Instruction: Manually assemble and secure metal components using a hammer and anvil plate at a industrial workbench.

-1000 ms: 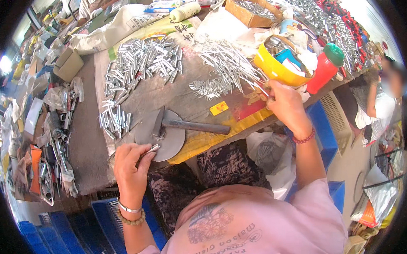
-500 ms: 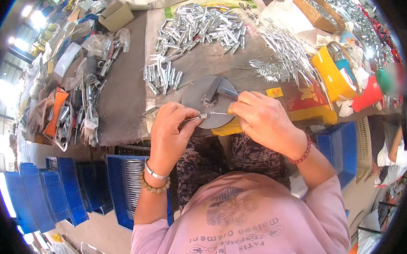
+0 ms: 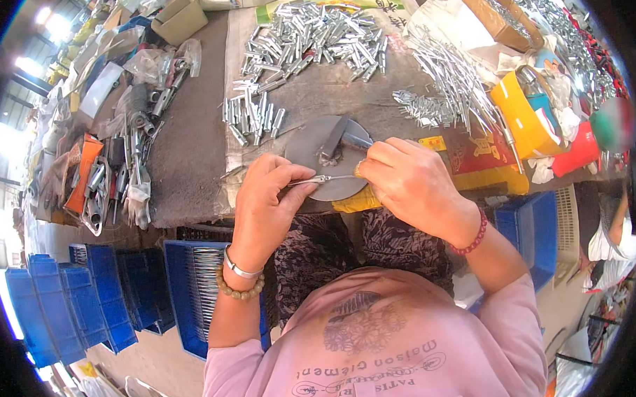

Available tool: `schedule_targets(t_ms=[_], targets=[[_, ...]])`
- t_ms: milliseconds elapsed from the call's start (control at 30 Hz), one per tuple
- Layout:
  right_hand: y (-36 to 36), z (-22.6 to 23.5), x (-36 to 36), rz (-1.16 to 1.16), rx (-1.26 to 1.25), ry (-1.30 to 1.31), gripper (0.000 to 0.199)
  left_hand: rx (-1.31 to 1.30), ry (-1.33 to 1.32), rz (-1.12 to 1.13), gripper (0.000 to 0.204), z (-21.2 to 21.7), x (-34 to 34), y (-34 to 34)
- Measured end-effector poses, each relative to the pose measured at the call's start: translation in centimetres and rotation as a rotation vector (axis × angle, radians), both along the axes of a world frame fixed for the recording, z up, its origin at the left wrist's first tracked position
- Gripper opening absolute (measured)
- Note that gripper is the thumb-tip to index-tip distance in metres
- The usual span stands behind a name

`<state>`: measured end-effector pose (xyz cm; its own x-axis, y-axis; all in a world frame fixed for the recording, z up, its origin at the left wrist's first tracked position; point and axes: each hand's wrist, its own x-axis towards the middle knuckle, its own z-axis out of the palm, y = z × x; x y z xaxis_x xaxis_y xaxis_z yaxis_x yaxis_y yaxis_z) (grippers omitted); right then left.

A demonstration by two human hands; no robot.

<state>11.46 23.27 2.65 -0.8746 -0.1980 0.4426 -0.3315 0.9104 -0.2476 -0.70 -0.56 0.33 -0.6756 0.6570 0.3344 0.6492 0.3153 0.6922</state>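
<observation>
Head view: your left hand (image 3: 265, 200) and right hand (image 3: 408, 185) pinch a thin metal pin (image 3: 324, 179) at its ends over the round steel plate (image 3: 315, 144); probably light, stiff and slippery, so grip near its tips.

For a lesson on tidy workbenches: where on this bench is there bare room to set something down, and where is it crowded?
Bare: the dark mat between the tool heap and the small tube cluster, and the strip between the big tube pile and the round plate. Crowded: the right side around the yellow box and rods.
</observation>
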Motion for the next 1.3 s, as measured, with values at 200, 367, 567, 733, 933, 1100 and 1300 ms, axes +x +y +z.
schedule_targets(t_ms=[200, 367, 567, 733, 933, 1100, 1300], targets=[[0.3, -0.1, -0.5, 0.030, -0.003, 0.006, 0.007, 0.060, -0.011, 0.022, 0.017, -0.7, 0.1, 0.3], [0.1, -0.7, -1.3, 0.066, 0.012, 0.019, 0.006, 0.089, 0.002, 0.018, 0.017, -0.8, 0.2, 0.4], [0.9, -0.2, -0.9, 0.060, -0.035, 0.048, 0.008, 0.019, 0.074, 0.004, 0.018, -0.3, 0.4, 0.3], [7.8, -0.8, -1.2, -0.398, -0.092, 0.141, 0.017, 0.030, 0.082, 0.015, 0.017, -0.1, 0.6, 0.2], [10.1, -2.2, -4.6, -0.449, -0.049, 0.067, 0.019, 0.032, 0.071, 0.016, 0.017, -0.2, 0.6, 0.3], [10.9, -3.9, -6.0, -0.389, 0.051, 0.049, 0.020, 0.039, 0.047, 0.032, 0.017, -0.3, 0.9, 0.3], [8.6, -1.9, -1.7, -0.335, 0.046, -0.029, 0.021, 0.038, 0.077, 0.028, 0.020, -0.5, 0.9, 0.3]])
